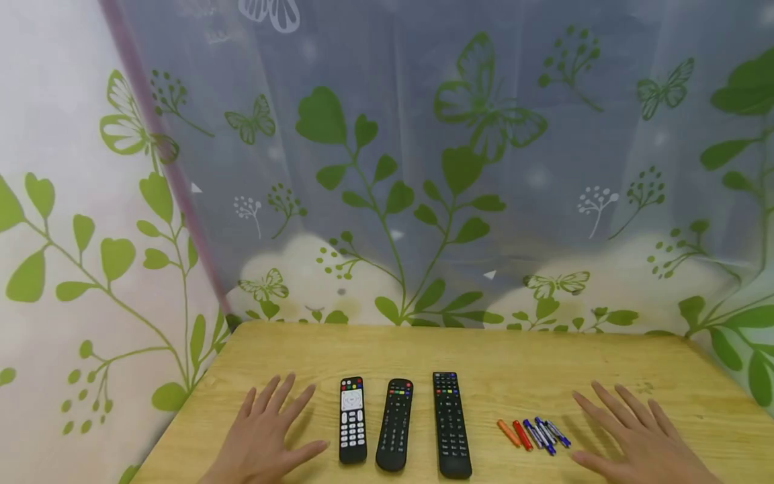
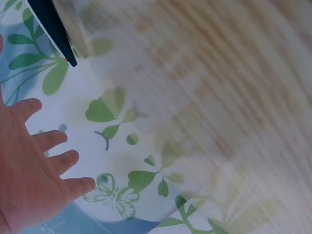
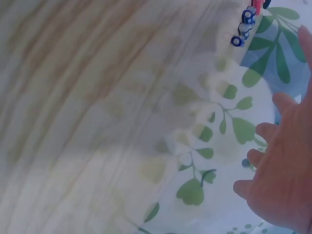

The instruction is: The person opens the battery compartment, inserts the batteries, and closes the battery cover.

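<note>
My left hand (image 1: 266, 433) rests with fingers spread at the table's left side, holding nothing. Nearest to it lies a black remote control (image 1: 353, 422) with white buttons and a white pad. To the right are a rounded black remote control (image 1: 395, 425) and a longer, straighter black remote (image 1: 452, 425). Several small batteries lie in a slanted cluster: an orange one (image 1: 508, 433), a red one (image 1: 523, 435) and blue-and-white ones (image 1: 539, 433). Just right of them my right hand (image 1: 641, 433) is spread, also with nothing in it. In the right wrist view the blue batteries (image 3: 247, 17) show end-on.
The wooden table (image 1: 484, 353) has a light grain, and its far edge meets a hanging curtain (image 1: 387, 168) printed with green leaves and butterflies. A pale wall covering (image 1: 54, 222) with the same leaf print runs along the left side.
</note>
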Available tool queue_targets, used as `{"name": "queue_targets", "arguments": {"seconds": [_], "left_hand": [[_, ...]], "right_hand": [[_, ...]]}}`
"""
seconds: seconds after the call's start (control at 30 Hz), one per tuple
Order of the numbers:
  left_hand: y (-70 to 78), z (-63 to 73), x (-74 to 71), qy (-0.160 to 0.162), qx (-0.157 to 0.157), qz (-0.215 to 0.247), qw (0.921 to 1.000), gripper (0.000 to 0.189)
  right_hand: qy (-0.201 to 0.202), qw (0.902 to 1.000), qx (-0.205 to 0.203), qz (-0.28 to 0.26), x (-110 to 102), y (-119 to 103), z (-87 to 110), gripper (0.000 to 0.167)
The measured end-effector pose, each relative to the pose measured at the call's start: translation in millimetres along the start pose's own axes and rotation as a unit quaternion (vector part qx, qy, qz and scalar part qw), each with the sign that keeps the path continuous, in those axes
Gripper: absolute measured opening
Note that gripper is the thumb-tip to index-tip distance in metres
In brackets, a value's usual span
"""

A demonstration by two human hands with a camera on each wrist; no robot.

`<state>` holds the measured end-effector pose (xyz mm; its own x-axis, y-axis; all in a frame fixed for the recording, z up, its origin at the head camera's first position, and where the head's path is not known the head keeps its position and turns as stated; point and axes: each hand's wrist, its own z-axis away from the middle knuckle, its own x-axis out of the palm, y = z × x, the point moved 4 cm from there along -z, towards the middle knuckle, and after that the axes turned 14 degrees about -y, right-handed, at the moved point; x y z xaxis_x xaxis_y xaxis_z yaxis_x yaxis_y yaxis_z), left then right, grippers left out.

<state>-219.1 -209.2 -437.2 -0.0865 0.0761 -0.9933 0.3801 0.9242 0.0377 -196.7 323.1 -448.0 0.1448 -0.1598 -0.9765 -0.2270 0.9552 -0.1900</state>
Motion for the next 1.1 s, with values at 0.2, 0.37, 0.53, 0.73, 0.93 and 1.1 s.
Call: {"name": "queue_targets", "arguments": {"seconds": [0.2,0.37,0.53,0.73,0.93,1.1], "left_hand": [[6.2,-1.1,-2.7,-0.002,0.008,0.004,1.0,0.082],[11.2,-4.2,-3.9,0.007,0.016,0.002,0.9998,0.081],[15.5,-8.5,-3.7,0.002,0.014,0.013,0.9998,0.079],[21.4,-14.8,-1.4,-0.022,0.004,0.022,0.9995,0.077],[26.7,-19.7,1.9,-0.031,-0.011,0.036,0.9988,0.076],[30.8,-22.3,5.6,-0.042,-0.028,0.063,0.9968,0.076]], "right_hand": [[0.016,0.9994,-0.032,-0.003,-5.4,-17.2,-6.1,0.077],[0.02,0.9983,-0.054,-0.003,-10.0,-32.4,-14.0,0.077],[0.019,0.9969,-0.076,-0.001,-13.6,-48.1,-19.4,0.076],[0.013,0.9961,-0.086,-0.017,-15.6,-66.0,-32.0,0.075],[0.01,0.9934,-0.112,-0.022,-14.0,-90.3,-43.4,0.074],[0.006,0.9911,-0.131,-0.024,-9.9,-110.1,-51.7,0.073]]}}
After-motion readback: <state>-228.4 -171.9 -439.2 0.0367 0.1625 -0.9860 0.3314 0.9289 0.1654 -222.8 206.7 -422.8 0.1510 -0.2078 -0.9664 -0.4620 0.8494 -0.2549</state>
